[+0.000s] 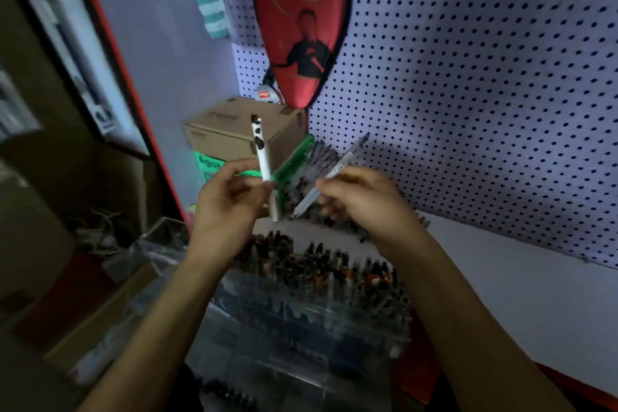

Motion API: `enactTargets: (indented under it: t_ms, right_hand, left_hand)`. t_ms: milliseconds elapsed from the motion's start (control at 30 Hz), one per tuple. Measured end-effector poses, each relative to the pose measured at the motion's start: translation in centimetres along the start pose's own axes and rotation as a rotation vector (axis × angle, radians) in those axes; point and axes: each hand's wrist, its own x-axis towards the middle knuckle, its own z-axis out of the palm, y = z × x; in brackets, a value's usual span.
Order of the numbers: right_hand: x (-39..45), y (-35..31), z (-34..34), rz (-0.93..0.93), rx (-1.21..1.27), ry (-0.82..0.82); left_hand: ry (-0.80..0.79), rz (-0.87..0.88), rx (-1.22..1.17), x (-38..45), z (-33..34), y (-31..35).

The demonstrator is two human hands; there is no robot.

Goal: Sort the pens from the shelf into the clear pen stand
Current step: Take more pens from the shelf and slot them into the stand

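My left hand (227, 201) pinches a white pen with black cow spots (262, 152), held almost upright with its tip pointing down. My right hand (361, 201) grips a clear grey pen (337, 170), slanted with its tip down-left near the white pen's tip. Both hands hover above the clear pen stand (311, 321), a tiered transparent holder packed with several dark-capped pens. Behind the hands, a green box (294, 157) full of dark pens leans on the white shelf (521, 294).
A cardboard box (230, 130) stands at the back against a white pegboard (485, 77), where a red paddle case (301, 23) hangs. To the left are a red shelf post (133, 104), a clear container (160, 244) and more cartons.
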Motion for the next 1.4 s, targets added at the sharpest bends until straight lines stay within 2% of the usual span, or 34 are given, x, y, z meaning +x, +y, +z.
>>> enactTargets:
  t_ms: [100,200,367,700,1033,1167,1300,1400]
  right_hand:
    - [1.3,-0.7,4.0,0.010,-0.074,-0.079]
    - [2.6,-1.0,7.6,-0.015,-0.158,-0.129]
    - [4.6,-0.7,11.6,-0.105,-0.378,-0.176]
    - [6.5,-0.2,15.1,-0.195,-0.824,-0.333]
    - [7.6,0.0,14.4,-0.249,-0.692,-0.319]
    - [7.5,0.0,14.0,-0.306,-0.680,-0.278]
    - [7.3,0.7,14.3,-0.360,-0.783,-0.265]
    - [7.3,1.5,14.5,-0.336,-0.851,-0.298]
  left_hand:
    - [0.120,0.048,-0.026,-0.7,-3.8,-1.6]
    - [0.226,0.042,-0.151,-1.0,-7.0,-2.8]
    - [0.310,0.052,-0.168,-1.2,-11.0,-4.2]
    - [0.154,0.061,0.027,-0.8,-12.0,-6.7]
    - [0.175,0.090,0.219,-0.4,-13.1,-8.0]
    - [0.181,0.174,0.289,-0.4,-12.8,-8.2]
    - [0.151,0.247,0.480,-0.4,-12.1,-8.3]
    - [0.149,0.215,0.571,-0.3,-11.5,-8.7]
